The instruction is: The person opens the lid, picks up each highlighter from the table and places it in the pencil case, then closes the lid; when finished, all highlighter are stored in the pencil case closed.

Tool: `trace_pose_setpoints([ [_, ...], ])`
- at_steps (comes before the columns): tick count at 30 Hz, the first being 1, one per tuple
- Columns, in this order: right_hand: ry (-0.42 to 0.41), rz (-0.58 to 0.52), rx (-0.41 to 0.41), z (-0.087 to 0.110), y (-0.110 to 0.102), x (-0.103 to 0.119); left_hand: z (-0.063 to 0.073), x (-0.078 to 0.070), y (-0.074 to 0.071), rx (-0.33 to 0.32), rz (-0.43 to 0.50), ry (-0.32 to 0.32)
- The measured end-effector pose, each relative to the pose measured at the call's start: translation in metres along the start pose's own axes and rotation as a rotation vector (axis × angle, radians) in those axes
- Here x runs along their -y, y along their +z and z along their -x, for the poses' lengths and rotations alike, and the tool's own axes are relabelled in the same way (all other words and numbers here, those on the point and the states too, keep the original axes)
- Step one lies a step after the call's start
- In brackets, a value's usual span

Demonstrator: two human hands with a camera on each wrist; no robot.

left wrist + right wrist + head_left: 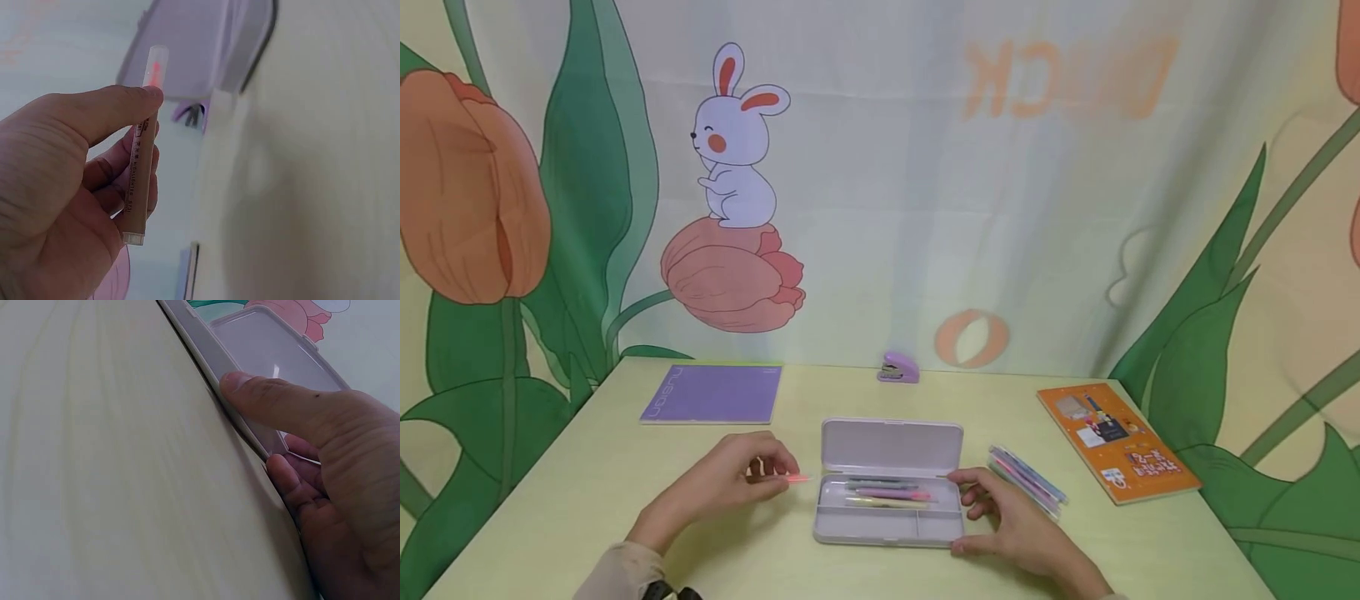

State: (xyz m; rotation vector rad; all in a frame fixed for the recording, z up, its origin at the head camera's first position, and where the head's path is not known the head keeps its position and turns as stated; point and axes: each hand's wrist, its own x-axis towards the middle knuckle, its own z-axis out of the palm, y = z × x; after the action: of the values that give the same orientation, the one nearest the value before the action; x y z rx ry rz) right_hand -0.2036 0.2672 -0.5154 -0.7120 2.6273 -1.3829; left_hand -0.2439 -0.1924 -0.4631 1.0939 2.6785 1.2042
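In the head view, my left hand (745,471) is at the lower centre-left of the frame, and its fingers pinch a highlighter (797,478). The pink end of it points right, near the left edge of the pencil case (865,527) but apart from it. In the left wrist view I see this better: my thumb presses on the barrel just below the clear end, the other fingers are bent behind it, and the barrel is tilted only a little from upright in that frame.

The pencil case lies at the lower centre of the frame, with its lid (891,447) raised at the back. Three pens (891,503) lie side by side in its upper long compartment. My right hand (1011,521) grips the right end of the case: the thumb is at the front corner, and the index finger is at the back corner, close to the hinge.

Just beyond this hand, to the right, a bundle of pens (1026,479) rests on the worktop (550,517). An orange book (1120,442) lies at the right of the frame, a purple notebook (715,396) at centre-left, and a small purple stapler (901,367) stands near the far edge, before a cloth (880,208) with printed tulips and a rabbit.
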Motion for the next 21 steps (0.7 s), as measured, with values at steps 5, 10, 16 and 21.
trace_pose_setpoints([
  [5, -0.015, -0.003, -0.004, 0.000, 0.000, -0.002, -0.024, -0.018, 0.012, -0.005, 0.022, 0.093],
  [10, -0.014, -0.016, 0.005, 0.000, 0.001, -0.003, -0.046, -0.029, 0.037, -0.013, 0.043, 0.178],
  [16, 0.011, -0.017, 0.002, 0.000, -0.001, -0.001, -0.066, -0.042, 0.063, -0.031, 0.045, 0.170],
  [21, 0.014, -0.011, 0.004, 0.000, -0.001, 0.000, -0.076, -0.054, 0.075, -0.022, 0.024, 0.190],
])
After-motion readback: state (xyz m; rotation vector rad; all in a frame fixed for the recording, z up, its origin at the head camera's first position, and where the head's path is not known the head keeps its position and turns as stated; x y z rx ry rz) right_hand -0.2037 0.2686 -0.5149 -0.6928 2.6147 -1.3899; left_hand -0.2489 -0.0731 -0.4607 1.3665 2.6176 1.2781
